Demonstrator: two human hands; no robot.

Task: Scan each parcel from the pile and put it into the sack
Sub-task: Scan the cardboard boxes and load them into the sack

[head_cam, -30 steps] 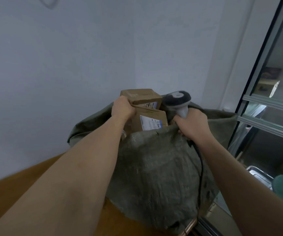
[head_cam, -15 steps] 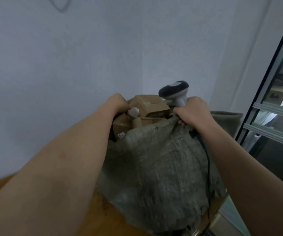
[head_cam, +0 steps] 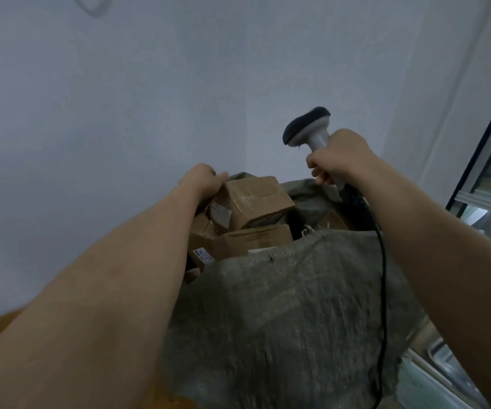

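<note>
A: What is the sack [head_cam: 282,314] hiding?

B: Its near wall is covering the lower parts of the parcels [head_cam: 253,202] inside, so their number is staying unclear. The sack's bottom is running off the lower edge.

A: And the label [head_cam: 203,255] on the low box, left of the sack's near rim?

B: Its print is blurring; too small to read.

A: The left hand [head_cam: 201,180]?

B: Its fingertips are disappearing behind the top box's corner, above the sack.

A: The scanner [head_cam: 307,128]?

B: The right hand [head_cam: 338,156] is covering its handle, and its cable [head_cam: 381,290] is running out of view below.

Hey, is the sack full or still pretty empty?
Full: cardboard boxes are heaped above the sack rim, top one tilted.
</note>
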